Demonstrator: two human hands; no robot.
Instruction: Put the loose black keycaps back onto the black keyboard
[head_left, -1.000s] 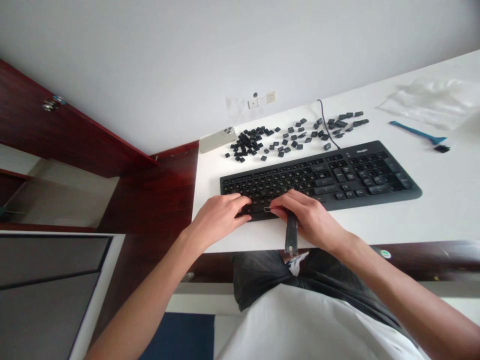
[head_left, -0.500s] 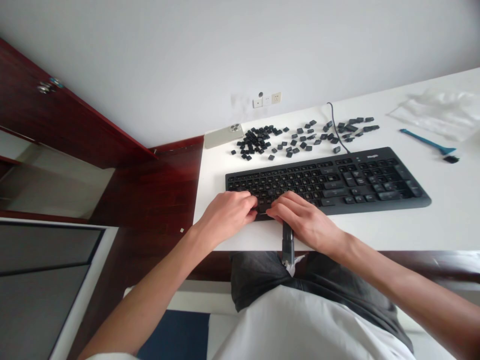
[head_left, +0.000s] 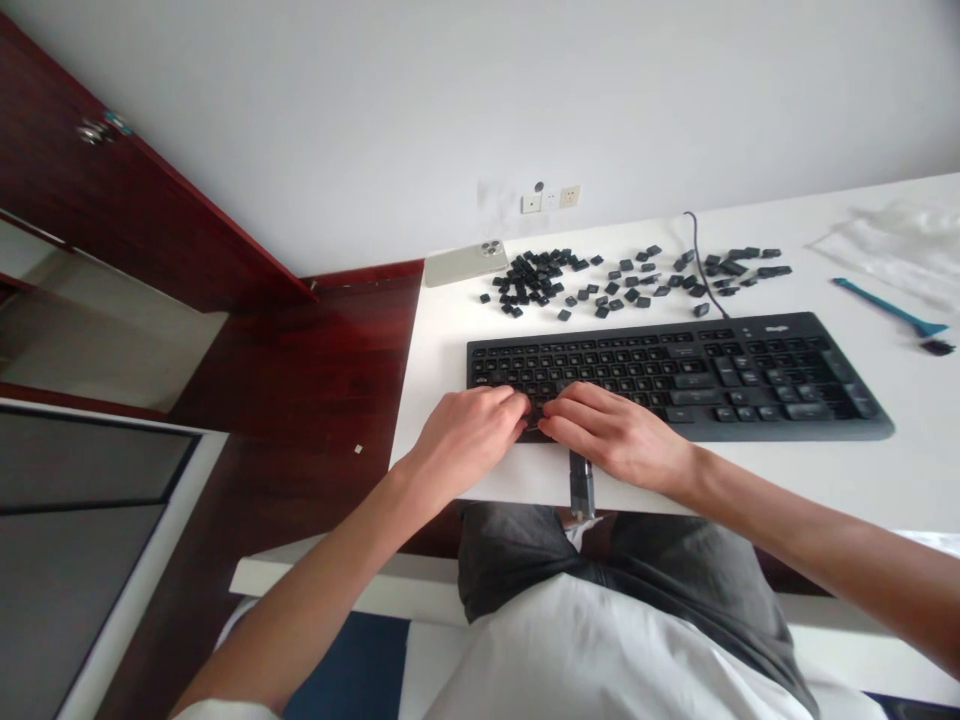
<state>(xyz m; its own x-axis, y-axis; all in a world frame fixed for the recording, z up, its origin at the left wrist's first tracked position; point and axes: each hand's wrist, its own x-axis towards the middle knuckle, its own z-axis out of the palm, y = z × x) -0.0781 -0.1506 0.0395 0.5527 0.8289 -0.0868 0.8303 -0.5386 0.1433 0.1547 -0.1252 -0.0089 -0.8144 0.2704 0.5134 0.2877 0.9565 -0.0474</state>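
Note:
A black keyboard [head_left: 679,380] lies on the white desk, many of its keycaps off and open sockets showing. At its lower left edge, my left hand [head_left: 480,425] has its fingers curled down near the front row; what they pinch is hidden. Close beside it, my right hand [head_left: 611,430] is closed, fingertips at the same front row. A dark, slim tool with a clear end [head_left: 581,485] sticks out below the right palm, over the desk's front edge; its other end is hidden by the hand. Loose black keycaps [head_left: 536,278] lie behind the keyboard.
A phone [head_left: 465,264] lies at the desk's back left corner. The keyboard cable [head_left: 699,255] runs back among the keycaps. To the right are a blue brush [head_left: 889,305] and a crumpled white plastic sheet [head_left: 892,245]. The desk's left edge drops to a dark red floor [head_left: 330,370].
The view has shifted slightly, so the desk and its things appear further right. My hands stay together at the keyboard's front left, fingertips slightly closer to each other.

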